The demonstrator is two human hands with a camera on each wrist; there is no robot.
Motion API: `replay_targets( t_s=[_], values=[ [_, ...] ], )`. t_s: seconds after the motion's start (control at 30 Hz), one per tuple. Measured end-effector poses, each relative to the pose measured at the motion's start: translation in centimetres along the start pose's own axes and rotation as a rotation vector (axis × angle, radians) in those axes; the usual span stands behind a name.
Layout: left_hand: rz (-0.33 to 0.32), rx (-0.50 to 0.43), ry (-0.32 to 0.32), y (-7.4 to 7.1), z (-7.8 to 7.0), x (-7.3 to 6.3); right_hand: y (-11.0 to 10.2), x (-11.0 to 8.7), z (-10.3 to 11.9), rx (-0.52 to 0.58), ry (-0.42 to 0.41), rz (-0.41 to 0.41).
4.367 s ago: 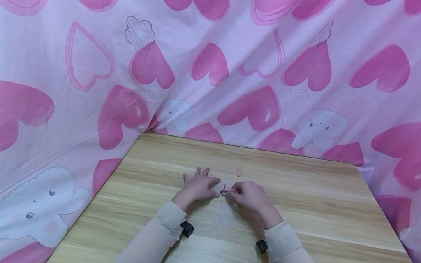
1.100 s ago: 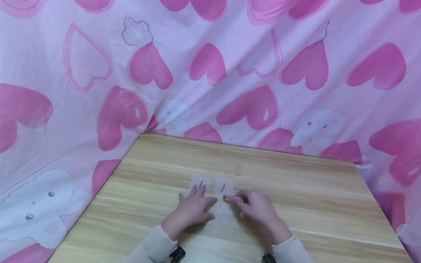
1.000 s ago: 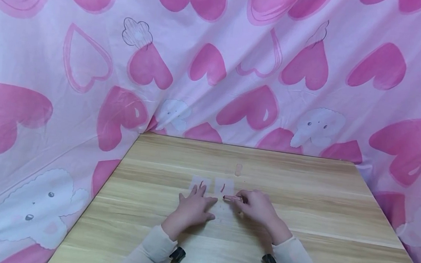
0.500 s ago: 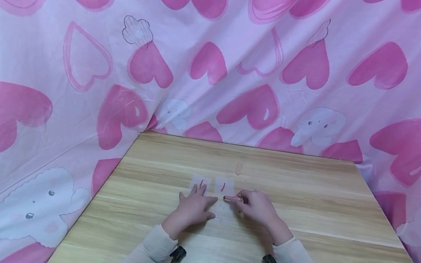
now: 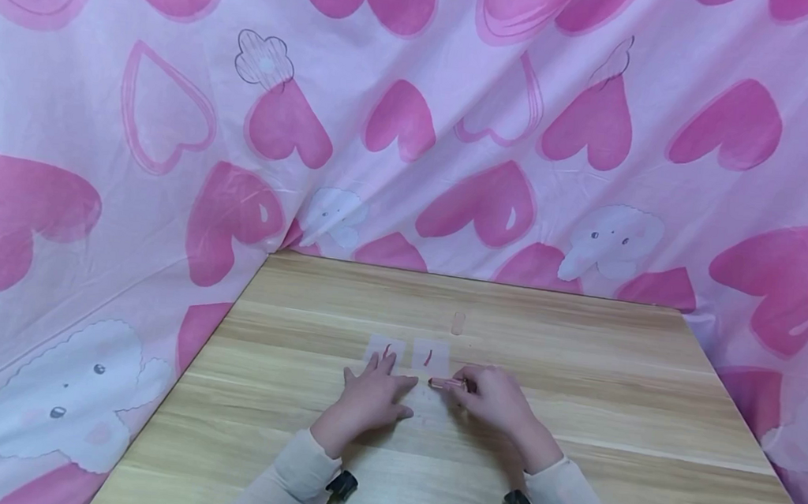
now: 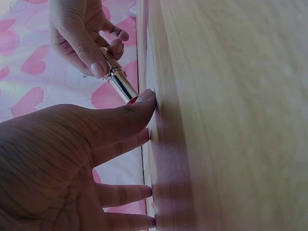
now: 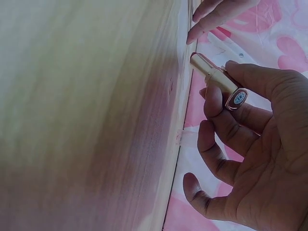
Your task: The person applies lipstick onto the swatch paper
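Note:
My right hand (image 5: 499, 399) pinches a gold lipstick (image 5: 447, 383) between thumb and fingers, its end pointing left. In the right wrist view the lipstick (image 7: 214, 77) shows a little red at its mouth and a round label on its base. My left hand (image 5: 368, 401) lies with fingers spread, its fingertips over the lower part of a thin white sheet (image 5: 377, 343) bearing a red stroke. Beside it a second white sheet (image 5: 441, 350) carries another red stroke (image 5: 428, 357). The left thumb is close to the lipstick's mouth in the left wrist view.
A clear cap-like piece (image 5: 458, 323) lies on the wooden table (image 5: 613, 395) beyond the sheets. Another pale, faintly speckled sheet (image 5: 428, 418) lies between the hands. A pink heart-patterned cloth (image 5: 479, 202) hangs round the table's back and sides.
Since the oldest frame, my right hand has drawn back from the right sheet with the lipstick, and its red stroke is uncovered. The left hand has moved nearer. Lately both hands barely shift.

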State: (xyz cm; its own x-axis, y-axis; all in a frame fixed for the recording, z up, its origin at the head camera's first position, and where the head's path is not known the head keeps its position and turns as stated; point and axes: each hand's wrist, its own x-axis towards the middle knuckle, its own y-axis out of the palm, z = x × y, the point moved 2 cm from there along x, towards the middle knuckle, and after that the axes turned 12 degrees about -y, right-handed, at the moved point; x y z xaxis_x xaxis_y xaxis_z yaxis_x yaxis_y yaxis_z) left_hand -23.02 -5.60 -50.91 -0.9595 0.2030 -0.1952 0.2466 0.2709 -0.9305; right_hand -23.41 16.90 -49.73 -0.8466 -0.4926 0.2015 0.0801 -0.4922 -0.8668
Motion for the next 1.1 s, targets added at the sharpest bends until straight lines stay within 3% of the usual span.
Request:
replay_targets(
  t_s=[0.2,1.1],
  values=[
    [-0.009,-0.003,0.002,0.07,0.11,0.15,0.25,-0.23,0.11,-0.020,-0.037,-0.020],
    [-0.002,-0.004,-0.004,0.13,0.05,-0.05,0.51,-0.65,0.80,-0.048,-0.052,0.013]
  ],
)
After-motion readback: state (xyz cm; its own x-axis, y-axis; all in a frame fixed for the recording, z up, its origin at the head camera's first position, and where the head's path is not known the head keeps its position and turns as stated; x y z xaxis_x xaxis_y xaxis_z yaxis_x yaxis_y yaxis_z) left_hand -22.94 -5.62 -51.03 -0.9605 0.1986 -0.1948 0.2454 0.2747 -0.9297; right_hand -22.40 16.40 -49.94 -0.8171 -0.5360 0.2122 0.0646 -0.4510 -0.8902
